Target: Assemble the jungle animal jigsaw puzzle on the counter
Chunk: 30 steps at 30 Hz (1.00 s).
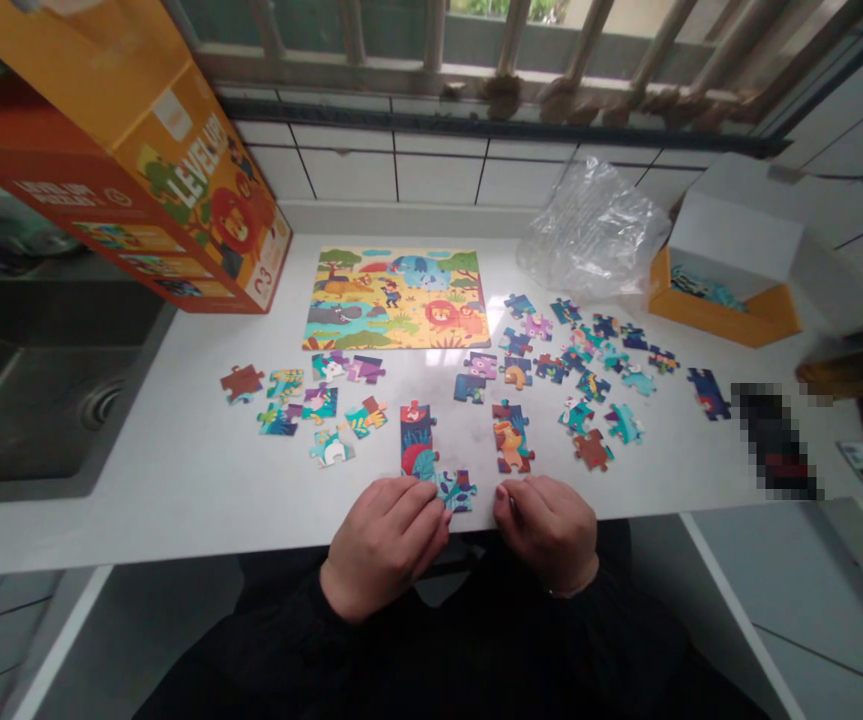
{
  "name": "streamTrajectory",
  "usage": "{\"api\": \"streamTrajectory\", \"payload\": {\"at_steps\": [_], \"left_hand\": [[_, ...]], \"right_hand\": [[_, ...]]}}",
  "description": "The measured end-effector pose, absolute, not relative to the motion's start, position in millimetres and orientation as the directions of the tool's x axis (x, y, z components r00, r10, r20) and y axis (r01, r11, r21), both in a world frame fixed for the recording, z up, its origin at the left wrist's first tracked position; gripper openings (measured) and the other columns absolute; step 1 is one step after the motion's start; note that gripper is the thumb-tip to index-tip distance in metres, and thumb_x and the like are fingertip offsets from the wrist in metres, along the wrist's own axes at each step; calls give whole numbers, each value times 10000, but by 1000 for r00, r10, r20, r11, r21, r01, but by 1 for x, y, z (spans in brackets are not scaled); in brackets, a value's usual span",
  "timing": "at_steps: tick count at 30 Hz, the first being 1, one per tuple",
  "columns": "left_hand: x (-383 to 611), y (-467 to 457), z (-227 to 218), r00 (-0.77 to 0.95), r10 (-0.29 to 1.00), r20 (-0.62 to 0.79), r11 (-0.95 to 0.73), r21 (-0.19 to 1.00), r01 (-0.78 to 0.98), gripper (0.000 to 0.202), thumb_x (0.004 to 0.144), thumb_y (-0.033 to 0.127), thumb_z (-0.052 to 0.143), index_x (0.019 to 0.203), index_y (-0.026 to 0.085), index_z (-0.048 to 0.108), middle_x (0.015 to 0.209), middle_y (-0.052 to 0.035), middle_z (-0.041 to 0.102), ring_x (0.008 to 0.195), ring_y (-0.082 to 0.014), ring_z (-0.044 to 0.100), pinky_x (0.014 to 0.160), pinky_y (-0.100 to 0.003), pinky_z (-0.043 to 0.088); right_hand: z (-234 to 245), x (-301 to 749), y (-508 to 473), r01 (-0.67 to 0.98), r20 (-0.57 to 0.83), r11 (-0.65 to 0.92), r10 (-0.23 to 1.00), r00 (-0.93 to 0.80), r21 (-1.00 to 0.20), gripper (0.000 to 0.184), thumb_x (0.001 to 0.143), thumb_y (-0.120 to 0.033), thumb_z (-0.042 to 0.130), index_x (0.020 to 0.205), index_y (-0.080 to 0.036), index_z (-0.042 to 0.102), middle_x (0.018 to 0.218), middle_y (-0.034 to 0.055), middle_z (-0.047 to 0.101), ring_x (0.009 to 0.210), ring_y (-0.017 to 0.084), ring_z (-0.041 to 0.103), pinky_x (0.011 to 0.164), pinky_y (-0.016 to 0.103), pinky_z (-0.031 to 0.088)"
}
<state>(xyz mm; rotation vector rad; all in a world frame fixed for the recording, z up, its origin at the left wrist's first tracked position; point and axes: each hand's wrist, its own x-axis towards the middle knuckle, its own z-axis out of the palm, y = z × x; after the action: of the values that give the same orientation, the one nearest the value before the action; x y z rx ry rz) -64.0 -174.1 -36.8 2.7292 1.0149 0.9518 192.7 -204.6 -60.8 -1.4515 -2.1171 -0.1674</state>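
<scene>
My left hand (pixel 386 540) rests at the front edge of the white counter (pixel 176 470), fingers curled, fingertips touching a small teal puzzle piece (pixel 456 490). That piece lies beside a joined strip of pieces (pixel 417 440). My right hand (pixel 549 528) sits curled at the edge just right of it, below another joined pair (pixel 512 437); nothing shows in its fingers. Loose pieces lie scattered left (pixel 303 400) and right (pixel 588 370). A finished animal puzzle (pixel 396 298) lies further back.
A big orange puzzle box (pixel 138 170) leans at the back left over a sink (pixel 41 390). A crumpled clear plastic bag (pixel 592 235) and an open orange-and-white box (pixel 731 270) sit at the back right. A blurred-out object (pixel 776 440) lies at the right.
</scene>
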Motion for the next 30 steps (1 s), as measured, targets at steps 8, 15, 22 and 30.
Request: {"api": "streamTrajectory", "payload": {"at_steps": [8, 15, 22, 30], "left_hand": [[-64, -174, -37, 593, 619, 515, -774, 269, 574, 83, 993, 149, 747, 1065, 190, 742, 1077, -83, 819, 966, -249, 751, 852, -419, 631], [-64, -173, -35, 602, 609, 517, -782, 260, 567, 66, 1007, 148, 731, 1064, 181, 730, 1069, -79, 819, 951, -247, 742, 844, -413, 621], [-63, -172, -35, 596, 604, 529, -785, 263, 561, 75, 998, 140, 748, 1055, 182, 721, 1072, -77, 818, 958, -252, 743, 850, -413, 618], [-63, -171, -31, 595, 614, 519, -777, 263, 572, 66, 1001, 148, 740, 1047, 193, 727, 1053, -75, 813, 943, -244, 744, 840, -401, 618]], "right_hand": [[-62, 195, -207, 903, 467, 383, 846, -257, -195, 168, 1040, -203, 661, 880, -248, 680, 753, 22, 718, 703, 194, 637, 700, 388, 429], [-59, 193, -205, 906, 476, 381, 841, -257, -184, 200, 1062, -208, 641, 867, -250, 657, 731, 15, 708, 682, 192, 620, 691, 389, 422], [-57, 193, -203, 898, 487, 391, 835, -254, -201, 212, 1060, -203, 640, 853, -249, 647, 718, 11, 697, 671, 186, 618, 683, 381, 423], [-51, 192, -202, 889, 433, 383, 866, -250, -253, 243, 1076, -206, 618, 839, -246, 658, 727, 20, 697, 689, 184, 638, 690, 355, 426]]}}
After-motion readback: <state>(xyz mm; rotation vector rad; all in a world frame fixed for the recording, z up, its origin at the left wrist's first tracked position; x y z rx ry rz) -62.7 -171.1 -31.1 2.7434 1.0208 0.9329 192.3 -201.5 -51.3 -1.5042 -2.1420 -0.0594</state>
